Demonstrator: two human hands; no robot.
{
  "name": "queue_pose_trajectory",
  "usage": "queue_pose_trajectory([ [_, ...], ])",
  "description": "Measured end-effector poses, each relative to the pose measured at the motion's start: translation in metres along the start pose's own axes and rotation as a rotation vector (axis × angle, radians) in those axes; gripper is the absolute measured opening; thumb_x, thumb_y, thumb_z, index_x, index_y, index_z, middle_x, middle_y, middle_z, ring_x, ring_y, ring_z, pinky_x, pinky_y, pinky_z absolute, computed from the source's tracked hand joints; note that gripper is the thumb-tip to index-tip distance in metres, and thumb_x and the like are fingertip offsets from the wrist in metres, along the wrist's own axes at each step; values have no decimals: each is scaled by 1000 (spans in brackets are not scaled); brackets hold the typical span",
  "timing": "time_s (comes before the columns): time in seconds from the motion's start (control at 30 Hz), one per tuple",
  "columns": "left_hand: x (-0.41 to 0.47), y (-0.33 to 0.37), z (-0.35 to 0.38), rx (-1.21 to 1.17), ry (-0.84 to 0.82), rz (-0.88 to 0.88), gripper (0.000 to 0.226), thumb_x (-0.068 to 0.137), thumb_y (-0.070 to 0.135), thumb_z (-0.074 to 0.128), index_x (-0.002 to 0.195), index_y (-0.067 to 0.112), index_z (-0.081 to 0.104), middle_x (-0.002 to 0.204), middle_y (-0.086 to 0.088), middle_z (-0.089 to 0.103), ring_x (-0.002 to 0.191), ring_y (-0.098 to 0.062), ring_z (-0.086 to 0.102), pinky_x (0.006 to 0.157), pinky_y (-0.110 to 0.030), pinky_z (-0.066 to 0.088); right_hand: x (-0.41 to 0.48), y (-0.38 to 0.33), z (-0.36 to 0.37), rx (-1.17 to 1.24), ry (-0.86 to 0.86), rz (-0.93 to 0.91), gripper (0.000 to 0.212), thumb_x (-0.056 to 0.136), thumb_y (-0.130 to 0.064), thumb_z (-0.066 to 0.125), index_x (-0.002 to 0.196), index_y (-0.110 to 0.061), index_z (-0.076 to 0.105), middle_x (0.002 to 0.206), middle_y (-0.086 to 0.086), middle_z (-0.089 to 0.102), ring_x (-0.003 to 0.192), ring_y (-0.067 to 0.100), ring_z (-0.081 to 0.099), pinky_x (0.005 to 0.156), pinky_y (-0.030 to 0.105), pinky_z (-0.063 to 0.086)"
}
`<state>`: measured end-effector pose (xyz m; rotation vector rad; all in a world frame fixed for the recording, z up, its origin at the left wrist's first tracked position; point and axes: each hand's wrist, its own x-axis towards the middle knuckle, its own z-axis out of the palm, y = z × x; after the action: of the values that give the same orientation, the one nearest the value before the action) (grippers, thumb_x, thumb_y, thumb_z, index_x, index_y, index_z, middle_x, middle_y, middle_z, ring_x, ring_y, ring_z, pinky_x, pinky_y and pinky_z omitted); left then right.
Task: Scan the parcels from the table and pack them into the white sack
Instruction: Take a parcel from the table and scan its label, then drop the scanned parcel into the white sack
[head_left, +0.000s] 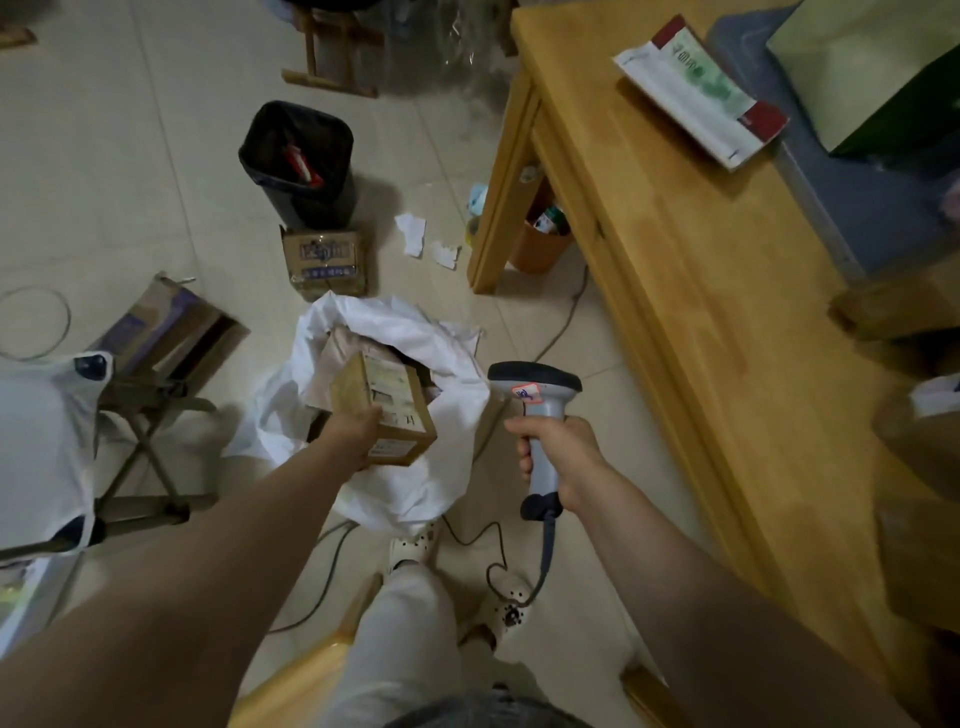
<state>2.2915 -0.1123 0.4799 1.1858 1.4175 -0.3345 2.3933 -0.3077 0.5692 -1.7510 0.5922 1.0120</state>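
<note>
Count: 1 white sack (452, 421). 1 parcel (400, 410) over the sack, 1 scanner (537, 400) right of it. Beyond the sack: 1 black bin (298, 166), 1 orange bin (537, 252), 2 paper scraps (413, 234). 2 cardboard boxes (324, 262) on the floor: one beyond the sack, one left of it. 1 mailer (696, 98) on the surface (675, 270).

We face the sack (457, 415) on the floor, with the table (701, 312) along our right. Our left hand (353, 434) holds a parcel (389, 400) over the sack's mouth, and our right hand (563, 452) holds the scanner (535, 384) just right of it. Behind the sack sits a carton (324, 262), with a bin (298, 161) behind that. A folding stool (145, 441) stands to the left.
</note>
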Motion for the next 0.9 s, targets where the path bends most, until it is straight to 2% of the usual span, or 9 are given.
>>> queue_pose_trajectory([
  [0.1,3,8,2,229,104,84,46,99,29,48,132,-4,45,123,-23,56,109,-38,57,75,-35,50,3,4,-5,12,35,9,12,79,-6,71,74,-4,60,47,5,55,38,14,48,40,21,42],
  [0.23,-14,23,20,374,44,207,40,99,15,43,136,2,45,129,-20,54,107,-31,55,70,-24,43,-6,4,-22,67,63,1,12,80,-6,71,76,-4,60,49,5,55,39,14,48,40,22,41],
  [0.37,-43,49,52,484,-72,415,13,96,11,50,107,9,57,117,-20,57,107,-30,55,79,-30,40,-19,0,-48,147,115,-42,11,80,-6,71,79,-3,61,53,7,55,42,16,48,43,24,42],
  [0.4,-51,57,63,516,-92,446,14,95,11,52,108,8,57,113,-18,56,108,-31,55,78,-29,40,-23,-1,-56,173,129,-58,11,80,-6,71,80,-3,61,54,7,55,42,16,48,44,25,42],
  [0.47,-69,73,88,583,-119,499,40,93,13,56,131,2,48,117,-15,55,109,-29,55,74,-22,40,-33,-2,-74,226,153,-90,11,80,-5,71,80,-4,60,55,7,54,43,16,48,45,26,41],
  [0.53,-89,88,116,645,-163,603,60,91,18,59,144,4,35,135,-16,51,120,-30,51,84,-25,40,-43,-2,-94,283,182,-120,13,80,-5,71,76,-6,59,53,6,54,42,15,47,44,25,41],
  [0.63,-121,115,160,723,-212,790,68,88,29,64,146,7,34,141,-14,48,127,-30,48,94,-33,42,-58,-4,-127,373,241,-157,18,82,-4,68,71,-6,55,44,3,52,35,13,44,39,22,38],
  [0.73,-156,138,209,811,-264,1018,66,88,38,65,142,8,41,131,-12,56,120,-30,53,80,-31,42,-70,-6,-157,451,317,-198,15,81,-1,66,72,-4,54,42,3,51,33,13,44,37,20,37],
  [0.9,-207,168,295,854,-309,1197,82,85,43,68,148,8,29,143,-13,45,128,-28,46,98,-35,41,-81,-4,-198,545,431,-229,18,80,-3,68,69,-6,54,42,1,51,33,12,45,37,19,39],
])
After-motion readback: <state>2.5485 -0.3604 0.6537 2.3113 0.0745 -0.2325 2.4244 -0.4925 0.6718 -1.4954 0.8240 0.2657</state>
